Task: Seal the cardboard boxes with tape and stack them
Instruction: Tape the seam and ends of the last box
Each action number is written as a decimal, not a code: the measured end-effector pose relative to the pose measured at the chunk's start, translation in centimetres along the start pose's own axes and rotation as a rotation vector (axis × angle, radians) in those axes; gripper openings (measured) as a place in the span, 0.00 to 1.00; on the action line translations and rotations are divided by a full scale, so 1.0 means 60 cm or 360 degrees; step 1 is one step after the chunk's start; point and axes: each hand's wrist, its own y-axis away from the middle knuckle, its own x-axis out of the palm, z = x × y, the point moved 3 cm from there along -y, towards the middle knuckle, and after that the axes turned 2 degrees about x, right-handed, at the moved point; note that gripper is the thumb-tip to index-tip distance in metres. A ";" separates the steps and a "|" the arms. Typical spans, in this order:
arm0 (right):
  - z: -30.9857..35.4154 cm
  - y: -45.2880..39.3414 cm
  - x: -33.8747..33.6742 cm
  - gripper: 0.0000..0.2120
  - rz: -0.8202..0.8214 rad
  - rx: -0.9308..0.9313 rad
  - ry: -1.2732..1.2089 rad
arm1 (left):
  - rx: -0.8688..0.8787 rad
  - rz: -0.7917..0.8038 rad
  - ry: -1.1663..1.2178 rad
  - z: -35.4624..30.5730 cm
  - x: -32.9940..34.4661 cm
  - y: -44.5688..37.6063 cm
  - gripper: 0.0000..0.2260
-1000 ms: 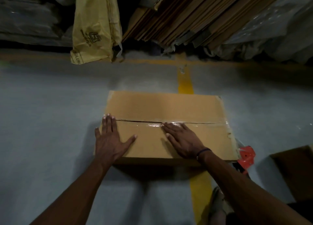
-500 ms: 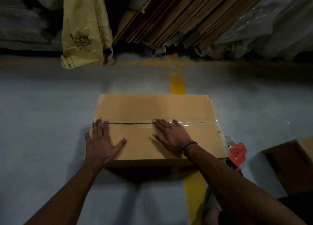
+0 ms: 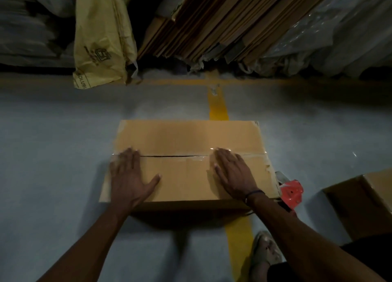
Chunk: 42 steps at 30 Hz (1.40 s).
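A closed cardboard box (image 3: 186, 136) lies on the grey floor in the middle of the view. Clear tape (image 3: 195, 157) runs along its centre seam, and a dark gap shows along the seam's left half. My left hand (image 3: 129, 175) lies flat on the box's near left part, fingertips on the seam. My right hand (image 3: 232, 173) presses flat on the tape right of centre, fingers straight. A red tape dispenser (image 3: 291, 191) lies on the floor at the box's near right corner.
A second cardboard box (image 3: 360, 199) stands at the right edge. Flattened cartons (image 3: 222, 21), a yellow bag (image 3: 99, 40) and wrapped bundles (image 3: 343, 33) line the back. A yellow floor line (image 3: 217, 108) runs under the box. A sandalled foot (image 3: 265, 254) shows at the bottom right.
My right hand has slid to the right along the taped seam. My left hand has stayed flat on the box's left part, with its fingertips now on the seam.
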 end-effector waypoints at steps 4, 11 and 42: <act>0.104 -0.055 0.026 0.26 0.0136 -0.0334 -0.0007 | 0.0530 0.0115 0.0090 -0.153 0.007 -0.024 0.42; 0.024 -0.042 0.031 0.27 0.0213 -0.0329 0.0212 | 0.0585 0.0315 0.0026 -0.167 0.031 -0.044 0.43; 0.008 -0.052 0.032 0.30 0.0185 -0.0235 0.0208 | 0.0500 0.0290 0.0045 -0.145 0.035 -0.047 0.41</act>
